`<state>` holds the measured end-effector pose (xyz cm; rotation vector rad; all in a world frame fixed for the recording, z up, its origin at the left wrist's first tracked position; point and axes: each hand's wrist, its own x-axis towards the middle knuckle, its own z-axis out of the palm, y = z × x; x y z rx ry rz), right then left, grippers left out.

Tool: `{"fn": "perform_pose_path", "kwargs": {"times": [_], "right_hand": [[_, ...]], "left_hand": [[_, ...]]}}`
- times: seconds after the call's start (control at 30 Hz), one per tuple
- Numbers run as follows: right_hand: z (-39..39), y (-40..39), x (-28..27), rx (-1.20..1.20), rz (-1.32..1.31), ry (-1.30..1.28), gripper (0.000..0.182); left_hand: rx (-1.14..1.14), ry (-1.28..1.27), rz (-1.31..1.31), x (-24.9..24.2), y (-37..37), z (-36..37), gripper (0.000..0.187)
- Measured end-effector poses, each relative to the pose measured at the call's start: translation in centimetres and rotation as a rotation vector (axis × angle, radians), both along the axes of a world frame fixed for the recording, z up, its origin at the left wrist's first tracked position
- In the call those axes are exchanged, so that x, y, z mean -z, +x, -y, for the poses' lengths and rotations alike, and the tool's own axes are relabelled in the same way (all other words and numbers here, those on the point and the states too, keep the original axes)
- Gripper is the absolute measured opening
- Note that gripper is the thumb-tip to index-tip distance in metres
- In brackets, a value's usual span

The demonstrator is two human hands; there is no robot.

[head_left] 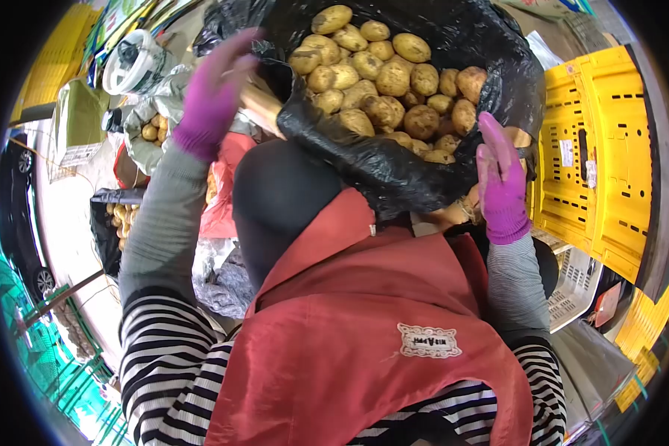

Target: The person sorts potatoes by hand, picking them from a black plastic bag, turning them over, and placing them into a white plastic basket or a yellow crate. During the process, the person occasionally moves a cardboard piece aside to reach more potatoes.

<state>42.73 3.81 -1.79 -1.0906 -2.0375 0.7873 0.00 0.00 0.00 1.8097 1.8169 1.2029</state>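
Many potatoes [385,79] lie heaped in a large container lined with a black plastic bag [394,175] in front of my knees. My left hand [217,88], in a purple glove and slightly blurred, is raised at the container's left side with its fingers stretched out. Close beside it shows a pale wooden edge [262,104]. At the right rim of the bag is my right hand [502,175], gloved in purple too, its fingers extended upward along the plastic. No potato shows in either hand.
A yellow plastic crate [598,160] stands on the right, with a white crate [574,286] below it. On the left are a white bucket [135,63], a pale sack [145,145] with potatoes and a dark-lined container of potatoes [121,215]. A parked car [22,208] is further left.
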Motion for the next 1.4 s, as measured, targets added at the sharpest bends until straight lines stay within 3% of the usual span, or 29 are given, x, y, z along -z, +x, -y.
{"fn": "perform_pose_path", "kwargs": {"times": [0.03,0.07,0.1,0.17,0.23,0.3,0.4,0.5,0.57,0.63,0.73,0.77,0.8,0.9,0.97,1.03,1.07,1.2,1.3,1.4], "right_hand": [[0.3,-0.5,-0.1,0.006,-0.021,0.000,0.040],[0.7,-1.1,-0.2,0.014,-0.043,0.001,0.040],[-0.2,1.4,0.6,0.029,-0.083,-0.069,0.039],[-1.3,1.9,0.2,0.061,-0.158,-0.091,0.038],[-2.3,2.2,0.1,0.092,-0.227,-0.111,0.036],[-2.7,2.6,-0.8,0.132,-0.244,-0.169,0.036],[-3.4,2.9,-1.2,0.165,-0.379,-0.281,0.039],[-3.8,2.8,-1.6,0.171,-0.567,-0.397,0.039],[-3.9,2.8,-1.6,0.207,-0.642,-0.498,0.039],[-4.0,3.1,-1.2,0.200,-0.573,-0.470,0.041],[-3.5,2.5,0.5,0.107,-0.544,-0.381,0.046],[-3.3,2.2,1.0,0.066,-0.546,-0.346,0.048],[-2.8,2.1,0.9,0.027,-0.488,-0.411,0.057],[-1.8,1.3,0.2,-0.026,-0.246,-0.109,0.063],[-0.8,1.4,-1.3,-0.059,-0.349,-0.379,0.065],[-0.9,1.9,-1.2,-0.096,-0.331,-0.350,0.064],[-0.8,1.7,-1.0,-0.111,-0.482,-0.479,0.063],[-0.6,1.5,-0.9,-0.067,-0.597,-0.590,0.062],[0.0,1.5,-0.5,-0.013,-0.354,-0.324,0.063],[0.2,1.7,-0.4,-0.048,-0.420,-0.377,0.066]], "left_hand": [[0.198,-0.047,0.023,-1.1,3.0,-1.8,0.042],[0.312,-0.261,-0.082,-1.0,5.0,-3.4,0.044],[0.432,-0.523,-0.183,0.5,9.5,-6.8,0.046],[0.673,-0.781,-0.359,6.2,13.2,-10.7,0.053],[0.805,-0.841,-0.815,11.1,16.9,-12.3,0.064],[0.796,-0.968,-0.979,14.4,18.6,-12.3,0.072],[0.806,-1.051,-0.916,16.4,18.7,-14.3,0.076],[0.623,-1.128,-0.418,14.7,16.9,-14.8,0.074],[0.303,-1.207,0.438,13.7,16.5,-14.5,0.069],[0.404,-1.169,0.921,10.6,16.6,-15.2,0.069],[0.718,-1.057,1.244,4.1,18.5,-13.7,0.068],[0.688,-1.061,1.332,2.4,19.2,-12.5,0.062],[0.674,-1.030,1.351,1.1,19.9,-11.3,0.063],[0.610,-0.914,1.306,-1.0,22.2,-7.2,0.066],[0.579,-0.845,1.259,-1.5,23.1,-5.5,0.068],[0.565,-0.791,1.224,-1.8,23.2,-4.2,0.069],[0.594,-0.762,1.124,-1.7,23.0,-3.9,0.072],[0.586,-0.646,1.126,-0.4,23.5,-2.7,0.077],[0.518,-0.630,1.231,-1.4,24.4,-2.2,0.077],[0.533,-0.606,1.148,-0.8,24.3,-2.3,0.077]]}}
